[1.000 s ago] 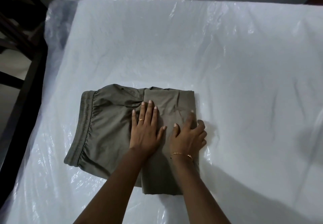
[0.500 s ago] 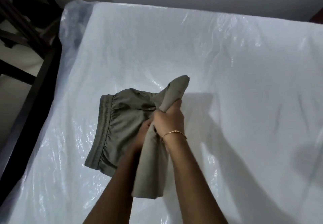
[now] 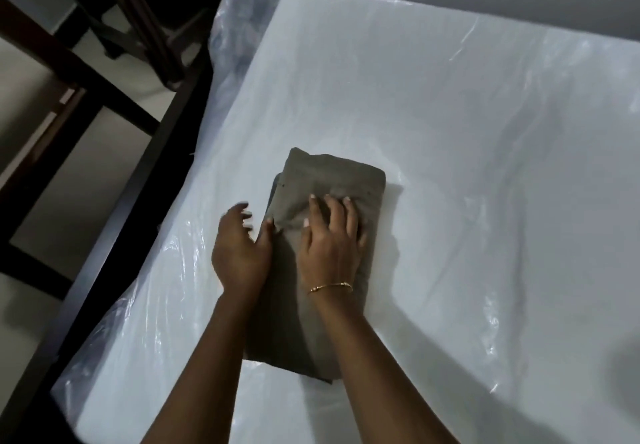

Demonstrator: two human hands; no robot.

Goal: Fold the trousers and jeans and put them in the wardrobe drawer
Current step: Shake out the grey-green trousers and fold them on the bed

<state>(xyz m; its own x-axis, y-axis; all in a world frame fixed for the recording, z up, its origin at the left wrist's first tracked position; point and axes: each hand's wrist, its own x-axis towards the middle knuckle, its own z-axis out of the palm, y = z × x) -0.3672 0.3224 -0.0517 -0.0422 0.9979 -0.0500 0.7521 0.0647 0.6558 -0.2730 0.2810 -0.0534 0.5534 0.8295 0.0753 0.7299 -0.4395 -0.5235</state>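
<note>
Olive trousers lay folded into a narrow bundle on the plastic-wrapped mattress, toward its left side and nearer the near edge than the far one, long axis running near to far. Right hand pressed flat on top of the bundle, fingers spread and extended rather than curled, gripping nothing, apparently to flatten the layers and keep the fold from springing open. Left hand set just beside the bundle's left edge, fingers open and slightly blurred, thumb touching the cloth there, closed on nothing; probably placed to square up that side or to slide under for a lift. Gold bracelet worn on the right wrist. Dark wooden bed frame ran along the mattress's left side. No wardrobe or drawer in view, so the bundle judged folded but not yet stowed, with carrying left to do.
</note>
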